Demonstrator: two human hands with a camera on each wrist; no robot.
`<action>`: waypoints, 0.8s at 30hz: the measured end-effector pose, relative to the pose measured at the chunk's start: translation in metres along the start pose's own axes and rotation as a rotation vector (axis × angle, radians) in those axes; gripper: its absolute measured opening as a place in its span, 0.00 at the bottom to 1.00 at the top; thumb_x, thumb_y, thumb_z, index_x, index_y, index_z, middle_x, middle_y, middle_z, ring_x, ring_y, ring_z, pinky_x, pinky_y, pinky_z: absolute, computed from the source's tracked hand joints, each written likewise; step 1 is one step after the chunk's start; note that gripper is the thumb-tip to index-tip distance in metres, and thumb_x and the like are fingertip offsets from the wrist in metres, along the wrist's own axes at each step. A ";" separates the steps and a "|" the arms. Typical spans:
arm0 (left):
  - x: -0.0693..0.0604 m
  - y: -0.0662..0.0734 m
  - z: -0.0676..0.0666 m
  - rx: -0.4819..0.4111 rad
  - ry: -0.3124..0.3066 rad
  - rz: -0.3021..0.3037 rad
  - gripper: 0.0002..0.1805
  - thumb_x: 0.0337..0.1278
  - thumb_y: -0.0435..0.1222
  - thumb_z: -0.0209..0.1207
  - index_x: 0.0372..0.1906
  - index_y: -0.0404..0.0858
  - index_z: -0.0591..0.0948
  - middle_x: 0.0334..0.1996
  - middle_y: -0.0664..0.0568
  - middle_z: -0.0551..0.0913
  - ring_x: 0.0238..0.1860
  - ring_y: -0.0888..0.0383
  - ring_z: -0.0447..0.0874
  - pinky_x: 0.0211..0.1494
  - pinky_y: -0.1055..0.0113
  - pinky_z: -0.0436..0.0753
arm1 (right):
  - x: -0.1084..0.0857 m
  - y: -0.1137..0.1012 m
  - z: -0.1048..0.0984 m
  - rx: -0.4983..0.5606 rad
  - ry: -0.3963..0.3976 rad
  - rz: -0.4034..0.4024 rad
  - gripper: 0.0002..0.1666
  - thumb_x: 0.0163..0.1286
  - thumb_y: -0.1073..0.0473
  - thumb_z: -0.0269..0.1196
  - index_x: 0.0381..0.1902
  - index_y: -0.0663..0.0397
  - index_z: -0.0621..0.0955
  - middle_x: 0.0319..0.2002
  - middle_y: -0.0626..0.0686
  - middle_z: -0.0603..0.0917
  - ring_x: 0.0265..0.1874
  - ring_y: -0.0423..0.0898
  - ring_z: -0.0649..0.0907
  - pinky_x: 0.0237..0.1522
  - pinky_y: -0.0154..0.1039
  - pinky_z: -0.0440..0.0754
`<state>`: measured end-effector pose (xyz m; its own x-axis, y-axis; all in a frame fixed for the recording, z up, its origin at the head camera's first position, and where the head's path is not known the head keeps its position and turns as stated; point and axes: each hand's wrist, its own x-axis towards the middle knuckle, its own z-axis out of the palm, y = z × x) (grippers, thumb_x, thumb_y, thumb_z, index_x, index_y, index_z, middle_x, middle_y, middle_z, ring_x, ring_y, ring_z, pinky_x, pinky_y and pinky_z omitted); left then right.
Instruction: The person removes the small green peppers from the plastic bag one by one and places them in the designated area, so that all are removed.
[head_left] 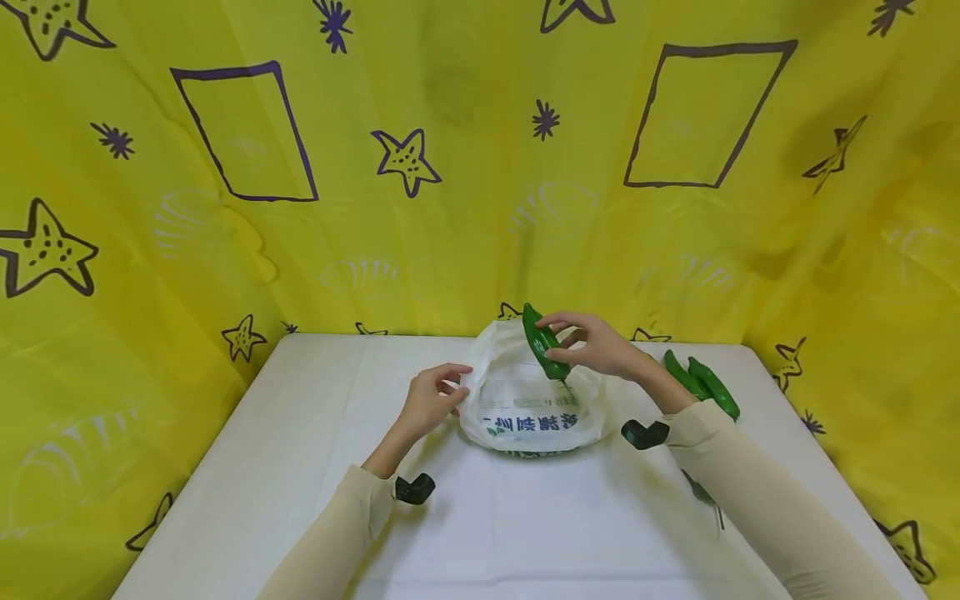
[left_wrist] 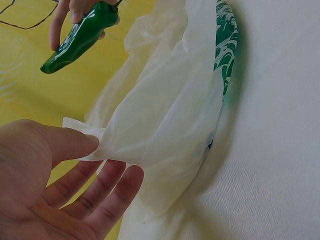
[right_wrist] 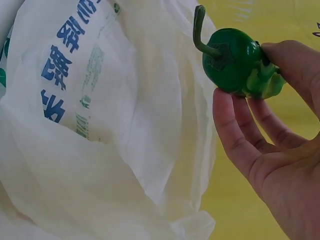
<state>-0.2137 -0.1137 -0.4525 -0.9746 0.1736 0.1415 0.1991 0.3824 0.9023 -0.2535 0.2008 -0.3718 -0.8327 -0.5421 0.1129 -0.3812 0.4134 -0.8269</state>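
Observation:
A white plastic bag (head_left: 480, 392) with blue and green print stands on the table, its mouth spread wide. At its left rim my left hand (head_left: 432, 404) pinches the thin plastic between thumb and fingers; the left wrist view shows the pinched edge of the bag (left_wrist: 150, 115) closely. My right hand (head_left: 592, 343) holds a green pepper (head_left: 542, 342) by thumb and fingertips above the bag's opening. In the right wrist view the pepper (right_wrist: 227, 62) points its curved stem toward the bag.
Two more green peppers (head_left: 716, 390) lie on the right of the white table (head_left: 315, 467). Partly under the right sleeve is another dark green item with a thin stem (head_left: 701, 492). A yellow patterned curtain (head_left: 480, 233) encloses the back and sides.

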 end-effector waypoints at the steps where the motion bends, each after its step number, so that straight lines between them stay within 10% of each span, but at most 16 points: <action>1: 0.000 0.000 0.000 0.002 -0.002 0.002 0.18 0.61 0.25 0.66 0.56 0.35 0.85 0.43 0.43 0.84 0.33 0.55 0.84 0.33 0.50 0.90 | -0.001 -0.001 -0.001 0.003 0.003 -0.001 0.29 0.69 0.63 0.70 0.67 0.56 0.77 0.58 0.66 0.77 0.48 0.59 0.85 0.39 0.47 0.90; 24: 0.001 0.001 0.002 -0.006 0.006 0.024 0.18 0.59 0.23 0.66 0.55 0.33 0.85 0.42 0.41 0.84 0.32 0.55 0.85 0.32 0.48 0.90 | -0.036 0.008 -0.022 -0.031 0.059 0.053 0.30 0.69 0.58 0.71 0.67 0.54 0.77 0.59 0.65 0.77 0.48 0.57 0.84 0.41 0.50 0.90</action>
<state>-0.2139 -0.1115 -0.4520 -0.9702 0.1770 0.1656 0.2218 0.3726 0.9011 -0.2356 0.2396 -0.3709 -0.8741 -0.4749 0.1022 -0.3473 0.4637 -0.8151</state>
